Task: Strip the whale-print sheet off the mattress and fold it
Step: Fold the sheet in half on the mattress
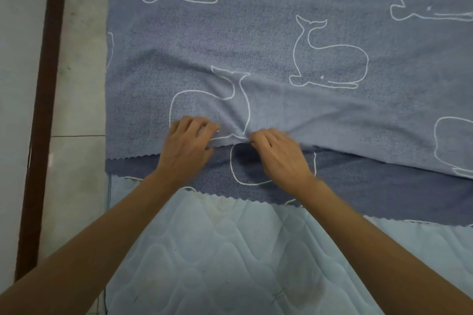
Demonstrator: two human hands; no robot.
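Pinching the sheet at its near fold, left hand and right hand sit close together. Both grips grasp cloth, mattress bare nearer.

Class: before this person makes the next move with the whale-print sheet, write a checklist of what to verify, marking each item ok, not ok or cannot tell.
1. Left hand grips the upper layer's edge: ok.
2. Right hand grips the same edge: ok.
3. Whale-print sheet lies smooth: not ok, it bunches between the hands.
4. Upper edge meets the lower zigzag edge: not ok, the lower layer sticks out nearer the person.
5. Sheet is off the mattress: not ok, it lies on it.
6. Far corners lined up: cannot tell, out of view.
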